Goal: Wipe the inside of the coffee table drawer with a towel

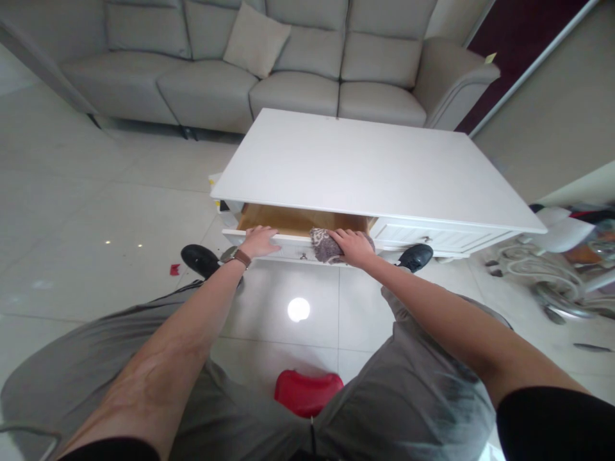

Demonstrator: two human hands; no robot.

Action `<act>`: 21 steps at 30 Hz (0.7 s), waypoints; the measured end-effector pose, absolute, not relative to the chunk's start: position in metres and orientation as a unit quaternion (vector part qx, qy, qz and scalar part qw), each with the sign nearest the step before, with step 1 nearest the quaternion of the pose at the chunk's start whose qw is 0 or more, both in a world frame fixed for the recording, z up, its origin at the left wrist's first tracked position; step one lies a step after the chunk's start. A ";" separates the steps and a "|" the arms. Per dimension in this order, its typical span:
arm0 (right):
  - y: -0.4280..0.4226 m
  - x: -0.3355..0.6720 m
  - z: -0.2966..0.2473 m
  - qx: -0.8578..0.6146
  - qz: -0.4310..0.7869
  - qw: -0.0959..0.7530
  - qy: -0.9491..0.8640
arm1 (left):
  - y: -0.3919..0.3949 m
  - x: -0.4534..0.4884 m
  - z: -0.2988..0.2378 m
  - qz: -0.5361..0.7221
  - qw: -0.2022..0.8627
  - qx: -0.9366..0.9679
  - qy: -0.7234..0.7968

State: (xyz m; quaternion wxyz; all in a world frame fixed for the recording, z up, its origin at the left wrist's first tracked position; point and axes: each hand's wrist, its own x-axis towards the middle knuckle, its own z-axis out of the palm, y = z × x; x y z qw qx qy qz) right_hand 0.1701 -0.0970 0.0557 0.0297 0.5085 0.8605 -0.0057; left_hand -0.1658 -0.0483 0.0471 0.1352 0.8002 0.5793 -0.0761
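A white coffee table (350, 163) stands in front of me with its left drawer (293, 221) pulled partly out, showing a bare wooden inside. My left hand (259, 241), with a watch at the wrist, grips the left part of the drawer's front panel, fingers over the top edge and thumb on the outer face. Toward the panel's right end, my right hand (354, 246) is closed on a grey-brown patterned cloth (323, 246) that drapes over the top edge. A small knob (303, 256) sits on the panel between my hands.
Behind the table is a grey sofa (298, 96) with a beige cushion (257, 40). Below me is a red stool seat (308, 392), between my legs. A shut right drawer (427, 238) is beside the opened one. Blurred coiled hose (542, 269) lies at right; a red scrap (175, 269) lies left.
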 end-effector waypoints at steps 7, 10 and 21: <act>-0.126 0.256 0.042 0.601 -0.010 -0.060 0.797 | -0.049 -0.162 0.051 -0.072 0.140 0.801 0.578; -0.142 0.271 0.028 0.682 -0.045 -0.147 0.715 | -0.050 -0.161 0.051 -0.069 0.137 0.801 0.579; -0.146 0.177 -0.070 0.738 -0.289 -0.558 0.248 | -0.048 -0.157 0.051 -0.094 0.143 0.800 0.575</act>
